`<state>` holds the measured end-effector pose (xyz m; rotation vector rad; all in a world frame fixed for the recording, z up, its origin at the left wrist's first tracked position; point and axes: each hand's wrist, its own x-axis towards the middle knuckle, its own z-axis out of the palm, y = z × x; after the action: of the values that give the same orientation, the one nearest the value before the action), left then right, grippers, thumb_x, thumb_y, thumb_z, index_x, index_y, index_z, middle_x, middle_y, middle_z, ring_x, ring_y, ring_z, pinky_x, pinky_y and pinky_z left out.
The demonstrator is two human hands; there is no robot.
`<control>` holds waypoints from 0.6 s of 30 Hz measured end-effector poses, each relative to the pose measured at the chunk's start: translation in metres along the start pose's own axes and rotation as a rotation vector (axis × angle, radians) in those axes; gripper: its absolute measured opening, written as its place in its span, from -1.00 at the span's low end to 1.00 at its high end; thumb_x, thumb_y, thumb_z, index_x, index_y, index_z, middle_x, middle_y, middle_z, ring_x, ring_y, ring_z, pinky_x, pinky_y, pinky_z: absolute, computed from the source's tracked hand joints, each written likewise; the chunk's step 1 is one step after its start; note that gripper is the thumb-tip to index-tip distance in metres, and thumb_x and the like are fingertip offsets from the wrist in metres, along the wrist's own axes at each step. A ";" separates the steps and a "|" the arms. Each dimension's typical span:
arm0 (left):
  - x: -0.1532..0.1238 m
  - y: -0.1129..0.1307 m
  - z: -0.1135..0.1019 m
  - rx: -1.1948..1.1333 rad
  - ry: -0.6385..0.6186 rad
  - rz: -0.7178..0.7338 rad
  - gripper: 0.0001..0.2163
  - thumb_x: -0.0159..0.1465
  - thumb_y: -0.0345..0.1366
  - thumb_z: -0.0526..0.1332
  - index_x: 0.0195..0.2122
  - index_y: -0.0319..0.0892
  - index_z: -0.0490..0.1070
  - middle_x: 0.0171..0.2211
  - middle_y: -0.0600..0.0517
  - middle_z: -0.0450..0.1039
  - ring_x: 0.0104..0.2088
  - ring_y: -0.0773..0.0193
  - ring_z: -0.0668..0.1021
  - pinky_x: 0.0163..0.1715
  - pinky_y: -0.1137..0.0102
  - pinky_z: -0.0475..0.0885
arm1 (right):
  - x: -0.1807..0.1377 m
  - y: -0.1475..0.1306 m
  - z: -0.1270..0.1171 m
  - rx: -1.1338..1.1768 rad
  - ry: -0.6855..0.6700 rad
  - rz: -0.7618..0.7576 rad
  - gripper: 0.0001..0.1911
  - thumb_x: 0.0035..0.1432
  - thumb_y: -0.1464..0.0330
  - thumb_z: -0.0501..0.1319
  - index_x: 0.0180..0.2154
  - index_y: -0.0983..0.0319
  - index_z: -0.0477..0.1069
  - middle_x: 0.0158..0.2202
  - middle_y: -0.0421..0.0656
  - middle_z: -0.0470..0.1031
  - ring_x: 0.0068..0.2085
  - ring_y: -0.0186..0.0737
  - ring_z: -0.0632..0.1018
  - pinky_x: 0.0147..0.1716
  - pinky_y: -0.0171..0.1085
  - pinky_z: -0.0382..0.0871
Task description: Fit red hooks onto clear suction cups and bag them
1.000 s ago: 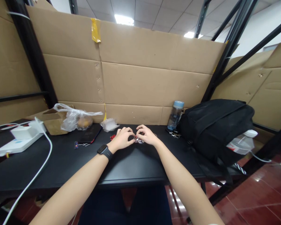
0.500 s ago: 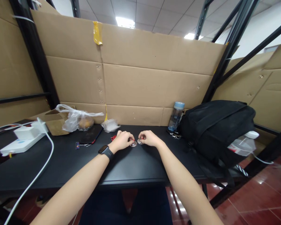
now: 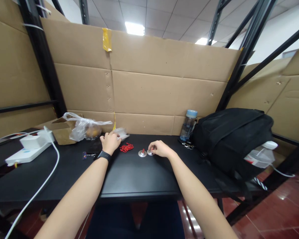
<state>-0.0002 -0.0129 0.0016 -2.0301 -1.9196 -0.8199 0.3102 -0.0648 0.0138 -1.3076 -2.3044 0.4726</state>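
Observation:
My left hand (image 3: 111,142), with a watch on its wrist, reaches to the crumpled clear plastic bag (image 3: 123,133) at the back of the table. Its fingers are partly spread at the bag's near edge; whether they touch it is unclear. A small shiny metal disc (image 3: 142,154) with a red piece at its centre lies flat on the table. Just right of it, my right hand (image 3: 159,148) is closed in a pinch on a second metal disc (image 3: 150,153), partly hidden by the fingers. A tangled red cord (image 3: 126,147) lies between my left hand and the discs.
Left on the black table (image 3: 137,177) are a white power strip (image 3: 27,154) with a cable, a cardboard box (image 3: 62,132) and a knotted plastic bag (image 3: 82,127). At right stand a water bottle (image 3: 188,125) and a black backpack (image 3: 231,139). Cardboard (image 3: 144,89) walls the back.
My left hand has let go of the left metal disc and moved left to the crumpled plastic bag, uncovering the red cord. My right hand stays at its disc.

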 end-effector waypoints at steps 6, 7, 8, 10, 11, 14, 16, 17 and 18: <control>0.003 0.001 -0.003 -0.035 0.029 -0.080 -0.74 0.31 -0.20 0.11 -0.25 -0.11 0.59 -0.11 -0.16 0.51 -0.07 -0.10 0.40 -0.13 0.08 0.13 | -0.001 -0.005 -0.001 0.002 -0.011 0.009 -0.79 0.02 0.56 0.30 -0.29 0.21 0.61 -0.41 -0.22 0.61 -0.39 -0.32 0.57 -0.32 -0.38 0.34; 0.003 0.003 -0.005 -0.049 0.063 -0.077 -0.74 0.32 -0.18 0.10 -0.24 -0.10 0.59 -0.11 -0.16 0.51 -0.07 -0.09 0.40 -0.12 0.08 0.12 | -0.001 -0.005 -0.001 -0.004 -0.008 0.010 -0.79 0.02 0.56 0.31 -0.29 0.21 0.61 -0.41 -0.21 0.61 -0.39 -0.32 0.57 -0.32 -0.38 0.34; 0.003 0.005 -0.008 -0.066 0.098 -0.063 -0.73 0.34 -0.17 0.10 -0.24 -0.09 0.59 -0.11 -0.15 0.51 -0.07 -0.08 0.41 -0.11 0.08 0.12 | 0.000 -0.003 -0.001 -0.010 -0.007 0.009 -0.79 0.01 0.55 0.31 -0.29 0.20 0.61 -0.41 -0.21 0.61 -0.38 -0.32 0.57 -0.33 -0.39 0.34; 0.000 0.014 -0.013 -0.106 0.167 0.010 -0.72 0.38 -0.15 0.07 -0.23 -0.07 0.59 -0.12 -0.12 0.52 -0.08 -0.05 0.41 -0.09 0.07 0.10 | 0.000 0.000 0.000 -0.026 -0.001 0.005 -0.80 0.01 0.54 0.32 -0.30 0.20 0.61 -0.40 -0.21 0.60 -0.38 -0.31 0.57 -0.34 -0.39 0.33; -0.002 0.021 -0.015 -0.128 0.193 0.072 -0.71 0.40 -0.16 0.07 -0.23 -0.06 0.58 -0.13 -0.11 0.52 -0.07 -0.04 0.41 -0.07 0.06 0.09 | 0.001 0.002 0.000 -0.032 0.002 0.004 -0.81 0.01 0.54 0.33 -0.30 0.20 0.61 -0.40 -0.21 0.61 -0.38 -0.31 0.57 -0.35 -0.39 0.33; -0.012 0.047 -0.018 -0.181 0.215 0.294 -0.73 0.43 -0.20 0.06 -0.22 -0.05 0.57 -0.18 -0.09 0.55 -0.06 -0.01 0.43 -0.05 0.05 0.09 | 0.002 0.008 0.002 -0.043 0.009 0.002 -0.81 0.01 0.53 0.33 -0.29 0.21 0.61 -0.40 -0.20 0.61 -0.38 -0.30 0.57 -0.35 -0.39 0.33; -0.021 0.066 -0.015 -0.185 0.173 0.419 -0.74 0.43 -0.23 0.06 -0.23 -0.05 0.56 -0.23 -0.08 0.57 -0.11 0.02 0.45 -0.06 0.05 0.12 | 0.003 0.011 0.003 -0.051 0.004 -0.006 -0.81 0.02 0.52 0.32 -0.29 0.21 0.62 -0.41 -0.19 0.61 -0.37 -0.29 0.58 -0.35 -0.38 0.34; -0.025 0.074 -0.012 -0.178 0.139 0.476 -0.75 0.42 -0.25 0.08 -0.24 -0.05 0.56 -0.25 -0.07 0.57 -0.14 0.03 0.46 -0.07 0.06 0.13 | 0.004 0.012 0.003 -0.059 0.001 -0.012 -0.82 0.03 0.52 0.32 -0.30 0.21 0.62 -0.41 -0.20 0.61 -0.37 -0.28 0.58 -0.35 -0.38 0.34; -0.028 0.081 -0.009 -0.166 0.108 0.523 -0.76 0.42 -0.26 0.09 -0.25 -0.06 0.56 -0.27 -0.07 0.57 -0.16 0.04 0.47 -0.08 0.07 0.15 | 0.004 0.013 0.004 -0.069 -0.001 -0.018 -0.82 0.03 0.51 0.31 -0.30 0.21 0.62 -0.42 -0.20 0.61 -0.37 -0.28 0.57 -0.35 -0.38 0.34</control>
<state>0.0765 -0.0509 0.0107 -2.3678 -1.2049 -0.9424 0.3155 -0.0553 0.0053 -1.3175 -2.3500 0.3910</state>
